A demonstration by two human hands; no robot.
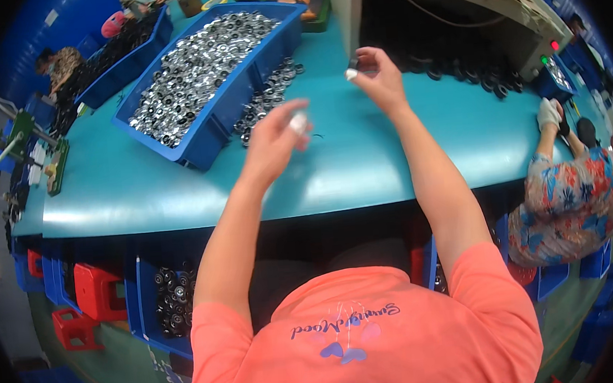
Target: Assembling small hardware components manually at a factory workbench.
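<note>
Drop risk
My right hand (382,79) pinches a dark part (355,63); slack pressure may drop it. Left hand (278,136) blurred: I cannot tell its grip.

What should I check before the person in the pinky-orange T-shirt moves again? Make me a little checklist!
1. Right hand has a small dark piece at its thumb and fingertips: ok.
2. Left hand holds something: cannot tell; there's a blurry whitish patch by its fingers.
3. Hands apart, not bumping: ok.
4. Long blue plastic tub has parts in it: ok, it's heaped with shiny silver-and-black round parts.
5. All the shiny parts inside the tub: not ok; a loose silver-and-black pile lies beside it on the smooth teal tabletop.
</note>
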